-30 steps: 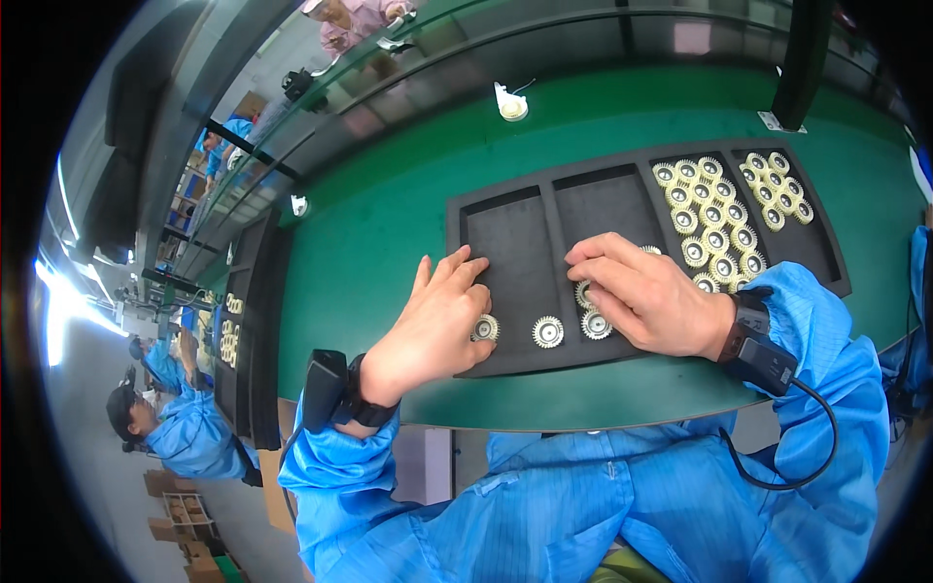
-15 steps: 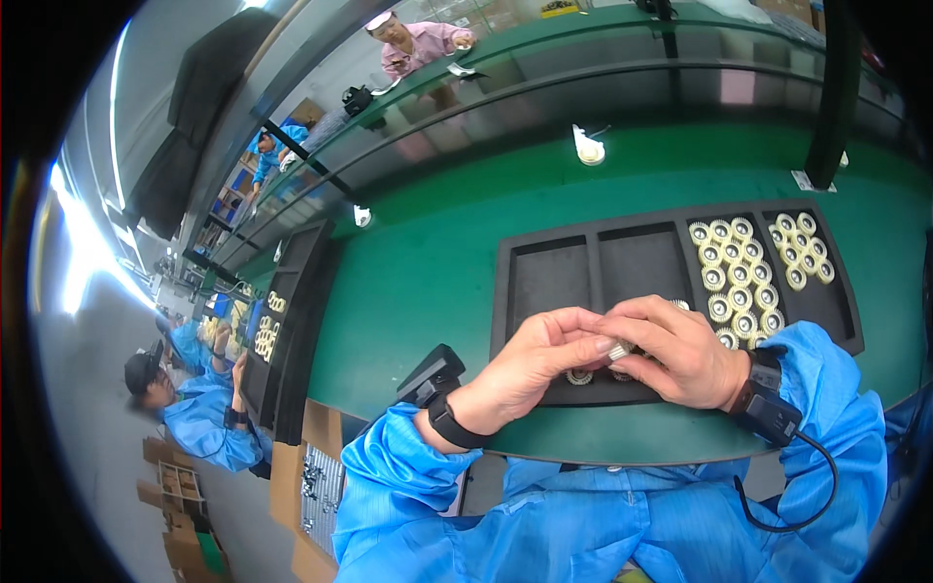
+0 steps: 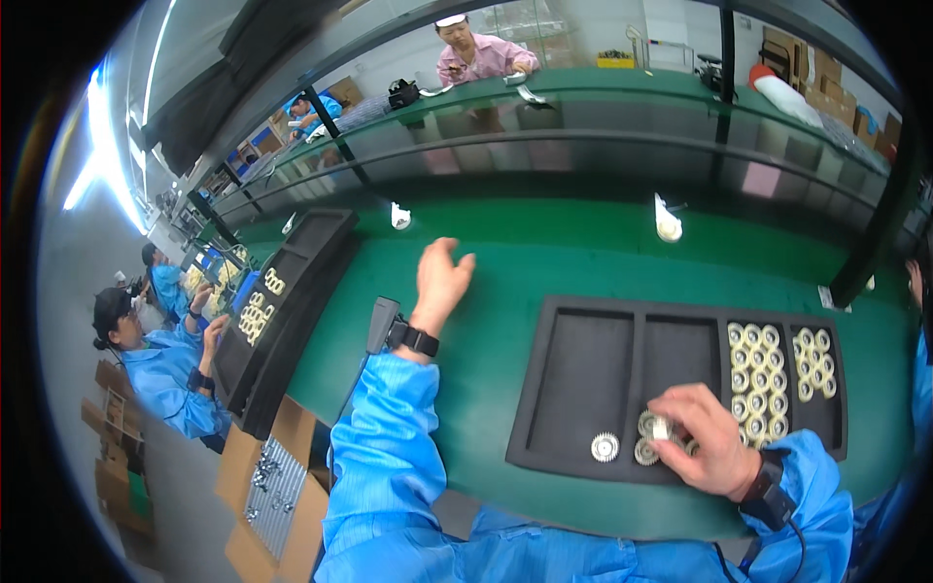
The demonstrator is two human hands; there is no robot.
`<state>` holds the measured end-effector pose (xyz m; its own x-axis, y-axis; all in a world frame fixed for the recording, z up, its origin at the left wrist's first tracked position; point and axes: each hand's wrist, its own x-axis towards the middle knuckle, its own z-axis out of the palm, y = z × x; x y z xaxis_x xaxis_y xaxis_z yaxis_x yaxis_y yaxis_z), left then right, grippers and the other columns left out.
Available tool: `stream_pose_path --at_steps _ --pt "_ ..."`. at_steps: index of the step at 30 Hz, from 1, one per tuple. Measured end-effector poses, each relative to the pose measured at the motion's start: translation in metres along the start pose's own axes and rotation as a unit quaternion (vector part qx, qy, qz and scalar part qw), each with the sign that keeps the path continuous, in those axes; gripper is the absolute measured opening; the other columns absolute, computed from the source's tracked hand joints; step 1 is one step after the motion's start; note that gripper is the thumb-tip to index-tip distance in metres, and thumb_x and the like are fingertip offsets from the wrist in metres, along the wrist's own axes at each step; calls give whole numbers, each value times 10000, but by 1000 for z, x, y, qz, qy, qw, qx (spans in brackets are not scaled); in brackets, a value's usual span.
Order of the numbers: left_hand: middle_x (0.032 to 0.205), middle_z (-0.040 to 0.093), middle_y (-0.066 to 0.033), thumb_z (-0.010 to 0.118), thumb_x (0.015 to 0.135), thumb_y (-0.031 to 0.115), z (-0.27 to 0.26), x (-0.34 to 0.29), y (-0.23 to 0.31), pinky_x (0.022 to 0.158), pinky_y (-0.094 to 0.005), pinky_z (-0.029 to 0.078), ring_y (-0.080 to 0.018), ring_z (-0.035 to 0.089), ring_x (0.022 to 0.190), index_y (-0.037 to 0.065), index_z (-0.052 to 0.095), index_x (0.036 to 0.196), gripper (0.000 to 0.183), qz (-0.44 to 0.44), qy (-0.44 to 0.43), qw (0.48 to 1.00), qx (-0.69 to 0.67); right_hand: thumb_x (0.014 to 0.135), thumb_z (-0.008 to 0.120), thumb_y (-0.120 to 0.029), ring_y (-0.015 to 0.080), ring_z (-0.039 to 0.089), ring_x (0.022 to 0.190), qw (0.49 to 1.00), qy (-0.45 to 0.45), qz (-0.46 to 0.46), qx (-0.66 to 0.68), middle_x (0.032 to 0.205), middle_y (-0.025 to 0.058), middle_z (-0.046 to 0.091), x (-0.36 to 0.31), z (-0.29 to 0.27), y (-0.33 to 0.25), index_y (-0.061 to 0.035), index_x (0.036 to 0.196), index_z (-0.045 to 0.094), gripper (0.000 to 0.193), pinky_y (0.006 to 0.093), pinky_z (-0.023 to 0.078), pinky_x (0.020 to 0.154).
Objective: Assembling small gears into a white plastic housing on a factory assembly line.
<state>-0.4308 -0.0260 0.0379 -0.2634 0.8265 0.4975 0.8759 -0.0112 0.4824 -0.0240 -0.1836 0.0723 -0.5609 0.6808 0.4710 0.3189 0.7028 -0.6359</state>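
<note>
My left hand (image 3: 443, 282) is stretched out over the green tabletop left of the black tray (image 3: 525, 442). Its thumb stands apart from the fingers and I see nothing in it. Over the tray's second compartment, my right hand (image 3: 708, 442) pinches a small cream toothed gear (image 3: 661, 428) between thumb and fingers. Beneath and beside those fingers lie more gears (image 3: 646, 451), partly hidden by the hand. A single gear (image 3: 604, 447) lies in the first compartment near its front edge. Several gears with metal centres (image 3: 758, 379) fill the third compartment in rows.
The fourth compartment holds another group of gears (image 3: 814, 361). A second black tray (image 3: 326, 238) with gears stands at left, by a co-worker in blue (image 3: 160, 360). An open carton (image 3: 233, 486) with metal parts sits below. White fixtures (image 3: 668, 222) and a dark post (image 3: 880, 214) stand behind.
My hands have parted: the left has swung away left and forward over the table, while the right stays over the tray with the gear. The view has shifted.
</note>
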Motion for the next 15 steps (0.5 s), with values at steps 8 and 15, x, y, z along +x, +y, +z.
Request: stream_pose_path --at_steps 8,15 --pt "1126 581 -250 785 735 348 56 98 -121 952 -478 427 -402 522 1110 -57 481 1145 651 -166 144 966 135 754 781 -58 204 626 823 995 -17 92 26 1038 129 596 6 -3 5 -13 1121 656 390 272 522 682" --pt "1079 607 -224 781 739 255 71 149 -148 846 -481 492 -393 598 984 -26 522 1055 495 -225 100 958 148 735 782 -76 219 628 858 995 -33 91 -11 1010 148 623 10 0 6 22 1069 674 364 296 525 724"
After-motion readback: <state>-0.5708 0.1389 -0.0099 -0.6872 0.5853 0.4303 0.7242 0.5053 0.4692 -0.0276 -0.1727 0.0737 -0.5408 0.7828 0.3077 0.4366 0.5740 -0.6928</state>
